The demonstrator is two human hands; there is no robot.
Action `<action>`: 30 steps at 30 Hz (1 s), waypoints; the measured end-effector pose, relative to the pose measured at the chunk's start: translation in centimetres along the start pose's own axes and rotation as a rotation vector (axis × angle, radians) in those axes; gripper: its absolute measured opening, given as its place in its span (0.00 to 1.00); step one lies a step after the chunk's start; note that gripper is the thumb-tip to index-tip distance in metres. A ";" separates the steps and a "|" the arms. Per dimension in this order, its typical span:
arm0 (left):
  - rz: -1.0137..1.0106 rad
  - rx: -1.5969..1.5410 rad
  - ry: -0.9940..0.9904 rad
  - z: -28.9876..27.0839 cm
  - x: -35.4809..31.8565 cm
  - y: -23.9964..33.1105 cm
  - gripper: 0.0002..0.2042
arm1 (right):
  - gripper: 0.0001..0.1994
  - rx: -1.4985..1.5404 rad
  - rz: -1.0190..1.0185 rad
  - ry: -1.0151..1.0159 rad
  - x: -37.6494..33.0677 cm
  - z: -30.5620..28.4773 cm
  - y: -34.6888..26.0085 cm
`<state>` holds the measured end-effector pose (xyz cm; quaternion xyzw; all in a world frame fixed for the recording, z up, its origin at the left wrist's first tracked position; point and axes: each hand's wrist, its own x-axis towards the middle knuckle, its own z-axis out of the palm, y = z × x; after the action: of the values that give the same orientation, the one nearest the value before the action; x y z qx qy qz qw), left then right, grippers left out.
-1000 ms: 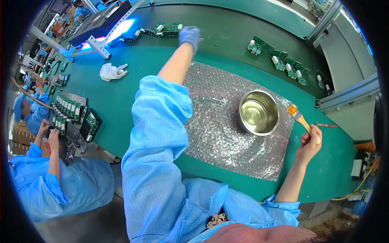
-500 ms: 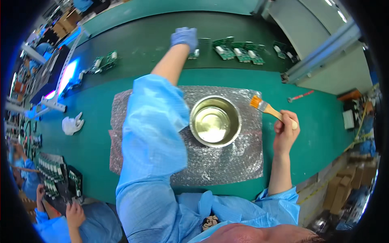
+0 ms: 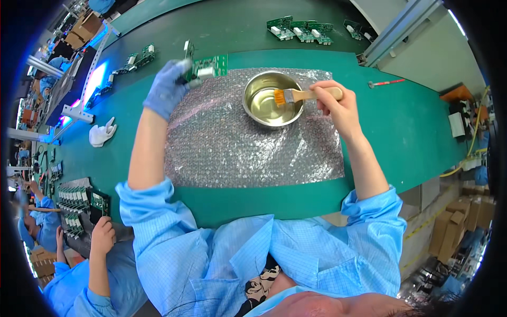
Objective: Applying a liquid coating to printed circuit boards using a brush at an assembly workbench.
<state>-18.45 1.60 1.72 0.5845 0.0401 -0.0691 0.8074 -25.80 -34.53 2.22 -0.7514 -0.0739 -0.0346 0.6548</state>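
Observation:
My left hand (image 3: 168, 89), in a blue glove, is closed on a green circuit board (image 3: 210, 67) and holds it above the far left part of the bubble wrap (image 3: 232, 153). A white component shows on the board, and a second upright board part sticks up beside my fingers. Between thumb and fingers of my bare right hand (image 3: 338, 106) is the wooden handle of a brush (image 3: 297, 95). Its orange bristles hang over the metal bowl (image 3: 252, 117), which stands on the bubble wrap with clear, yellowish liquid in it.
Several circuit boards (image 3: 302, 33) stand on the dark strip at the back, with more (image 3: 138, 59) at the far left. A red-handled tool (image 3: 388, 83) lies at the right, a white glove (image 3: 102, 132) at the left. A co-worker's hand (image 3: 103, 235) is at lower left.
My left hand has come back from the dark strip toward the left, now with a circuit board. The brush has moved left, from beside the bowl to over it.

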 end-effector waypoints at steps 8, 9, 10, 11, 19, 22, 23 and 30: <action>0.053 -0.110 0.011 0.3 -9.0 -2.1 0.15 | 0.08 -0.196 -0.034 -0.146 1.0 1.9 0.5; 0.084 -0.131 -0.010 0.2 -9.1 -2.5 0.15 | 0.08 -0.187 -0.044 -0.144 0.9 1.9 0.4; 0.083 -0.134 -0.013 0.0 -9.2 -2.8 0.15 | 0.08 -0.196 -0.035 -0.129 0.9 2.0 0.2; 0.064 -0.180 -0.025 0.0 -9.2 -3.2 0.15 | 0.08 -0.183 -0.052 -0.139 0.7 1.8 -0.1; 0.004 -0.223 -0.080 -0.1 -9.7 -3.4 0.17 | 0.09 -0.219 -0.005 -0.003 0.5 -2.4 -4.4; -0.033 -0.219 -0.056 0.1 -9.9 -3.3 0.17 | 0.08 -0.240 0.005 -0.011 0.3 -3.1 -5.4; -0.020 -0.231 -0.067 0.2 -9.9 -3.4 0.17 | 0.08 -0.234 -0.018 0.005 0.3 -3.2 -5.8; -0.002 -0.219 -0.102 0.3 -9.9 -4.2 0.16 | 0.09 -0.088 -0.182 -0.245 -0.2 2.2 -6.6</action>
<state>-28.90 0.68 -0.70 0.4887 0.0068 -0.0947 0.8673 -27.17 -31.54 8.36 -0.7682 -0.2195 -0.0050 0.6014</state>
